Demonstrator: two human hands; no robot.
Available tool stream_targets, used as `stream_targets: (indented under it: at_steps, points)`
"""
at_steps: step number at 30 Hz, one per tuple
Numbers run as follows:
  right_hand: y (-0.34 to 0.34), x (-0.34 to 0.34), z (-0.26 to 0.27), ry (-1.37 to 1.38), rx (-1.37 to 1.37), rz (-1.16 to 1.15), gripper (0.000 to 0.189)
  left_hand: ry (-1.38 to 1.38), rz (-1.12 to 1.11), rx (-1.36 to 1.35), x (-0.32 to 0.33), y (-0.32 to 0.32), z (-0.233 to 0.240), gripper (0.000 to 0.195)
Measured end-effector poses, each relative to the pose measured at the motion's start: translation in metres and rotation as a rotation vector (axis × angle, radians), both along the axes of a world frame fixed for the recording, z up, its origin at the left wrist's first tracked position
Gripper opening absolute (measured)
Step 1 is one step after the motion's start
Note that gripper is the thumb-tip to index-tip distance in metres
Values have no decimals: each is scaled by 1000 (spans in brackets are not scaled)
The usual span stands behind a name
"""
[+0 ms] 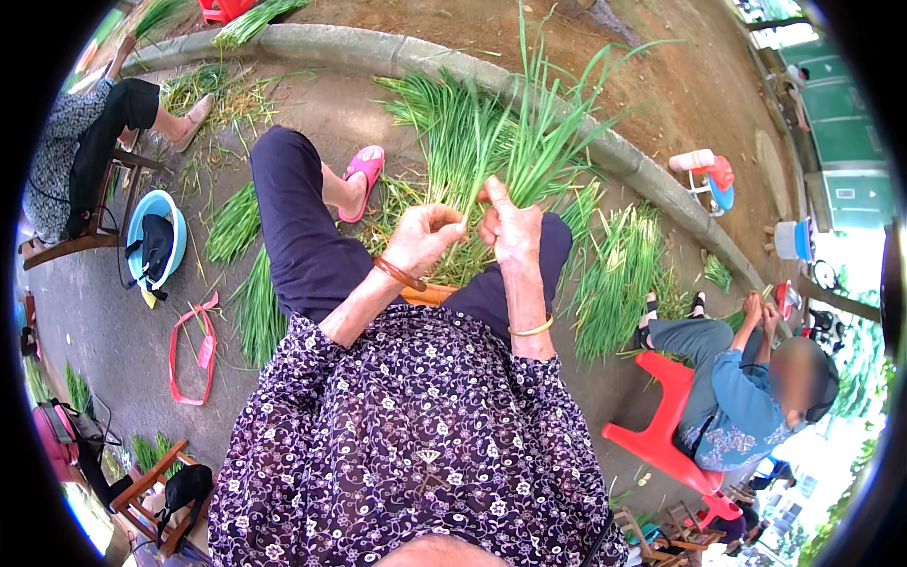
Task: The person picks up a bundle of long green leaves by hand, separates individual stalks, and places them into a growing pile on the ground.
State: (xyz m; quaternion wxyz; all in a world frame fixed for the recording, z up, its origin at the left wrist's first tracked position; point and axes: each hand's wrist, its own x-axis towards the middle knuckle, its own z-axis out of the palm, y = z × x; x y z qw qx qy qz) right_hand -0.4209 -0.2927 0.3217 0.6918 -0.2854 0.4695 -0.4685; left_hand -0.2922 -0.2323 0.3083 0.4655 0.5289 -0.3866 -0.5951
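My left hand [425, 241], with a brown bangle at its wrist, pinches the pale base of a green chive-like stalk [476, 188] between thumb and fingers. Close beside it, my right hand [511, 223] is closed around a bunch of long green stalks [549, 135], whose leaves fan out upward; a gold-coloured bangle circles that wrist. Beyond both hands, a large heap of the same greens [446, 131] lies on the ground against the kerb. Yellowish trimmings [390, 220] are scattered between my feet and under my hands.
More green bundles [616, 283] lie at my right, others [258, 312] at my left. A stone kerb [468, 67] curves across ahead. At left stand a blue basin [159, 205] holding a black bag and a pink strap [195, 354]. A person sits on a red stool [662, 411] at right.
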Motion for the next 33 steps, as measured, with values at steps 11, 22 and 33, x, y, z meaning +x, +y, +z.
stream_targets:
  at_steps: [11, 22, 33]
  points:
    - [1, -35, -20, -296, -76, -172, 18, 383, 101, 91, 18, 0, 6, 15]
    - [20, 3, -6, -282, -60, -29, 21, 338, 130, 7, 8, 4, 10, 13]
    - [9, -6, 18, -171, -192, 14, 24, 164, 139, 15, 7, 8, 13, 15]
